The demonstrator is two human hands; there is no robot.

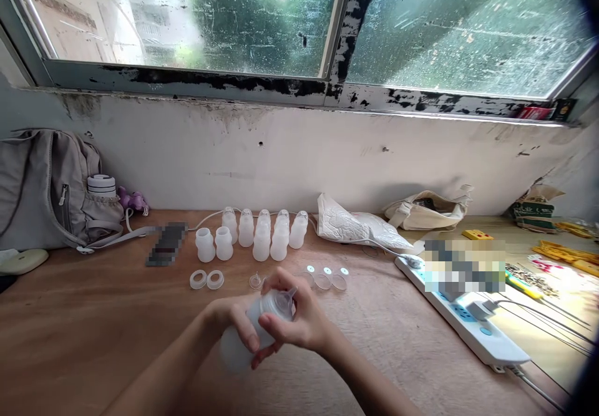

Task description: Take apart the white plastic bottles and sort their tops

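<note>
A frosted white baby bottle (236,348) is held tilted above the table, its teat end up to the right. My left hand (234,321) is wrapped round the bottle's body. The fingers and thumb of my right hand (299,316) grip the collar around the clear teat. Just beyond my hands a loose teat (255,280) lies on the table. To its left are two white collar rings (198,279), and to the right three clear round caps (322,280). Two open bottles (224,243) stand behind the rings, beside several capped bottles (261,241).
A white power strip (461,316) with plugs and cables runs along the right. By the wall lie a white padded envelope (358,226) and a beige pouch (428,210). A grey backpack (51,185) stands at the left, near a blurred dark flat object (167,244).
</note>
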